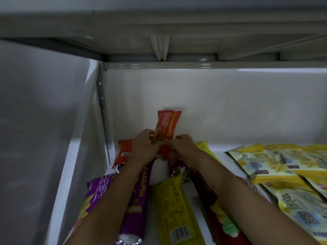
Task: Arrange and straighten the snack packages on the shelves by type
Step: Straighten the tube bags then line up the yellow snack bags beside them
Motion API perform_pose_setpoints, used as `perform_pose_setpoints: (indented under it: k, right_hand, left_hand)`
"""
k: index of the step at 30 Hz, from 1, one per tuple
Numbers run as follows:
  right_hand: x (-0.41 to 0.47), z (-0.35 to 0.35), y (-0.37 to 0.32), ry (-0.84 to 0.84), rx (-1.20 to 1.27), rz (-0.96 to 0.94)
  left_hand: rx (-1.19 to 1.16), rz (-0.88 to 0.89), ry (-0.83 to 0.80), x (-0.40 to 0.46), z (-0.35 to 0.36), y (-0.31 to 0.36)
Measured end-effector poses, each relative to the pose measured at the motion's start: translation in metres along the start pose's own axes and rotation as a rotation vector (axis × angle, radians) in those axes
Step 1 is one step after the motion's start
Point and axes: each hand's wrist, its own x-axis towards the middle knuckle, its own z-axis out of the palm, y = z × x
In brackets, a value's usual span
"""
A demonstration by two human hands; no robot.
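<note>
Hands: I see my left hand (145,145) and right hand (183,147) both grasping the red package (167,125).
Package: upright against the shelf (221,156) back wall.

the white shelf (219,157) carried everything in front of me, closed in by a white back panel (230,103) and a side wall (83,138) on the left. lying on it near the front were a purple pack (99,190), a purple tube pack (136,206), a long yellow pack (174,207) and a dark red pack (219,214), side by side and pointing toward the back. a red pack (123,152) lay in the back left corner. to the right, pale yellow flat bags (276,167) overlapped in a loose spread.
</note>
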Motion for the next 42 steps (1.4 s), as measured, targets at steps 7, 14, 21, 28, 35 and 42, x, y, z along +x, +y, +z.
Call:
perform_pose_setpoints:
  k: [7,14,21,28,35,42]
  right_hand:
    - [-0.017,-0.044,-0.036,-0.100,-0.061,-0.070]
    - [-0.038,-0.073,-0.070,-0.039,-0.129,-0.208]
    - [-0.056,-0.089,-0.092,-0.083,-0.235,-0.357]
    - [-0.054,-0.096,-0.088,-0.050,-0.280,-0.329]
    - [-0.052,-0.096,-0.085,0.056,-0.396,-0.424]
    - [-0.056,-0.086,-0.084,-0.057,-0.448,-0.372]
  left_hand:
    - [-0.394,0.000,0.083,-0.011,-0.018,0.034]
    - [-0.657,0.074,0.037,-0.016,-0.030,0.068]
    - [-0.589,0.085,0.014,-0.005,-0.027,0.088]
    - [-0.718,0.031,-0.109,0.000,-0.022,0.087]
    - [-0.699,-0.056,-0.248,0.003,-0.022,0.088]
    - [-0.716,-0.022,-0.122,0.001,-0.023,0.084]
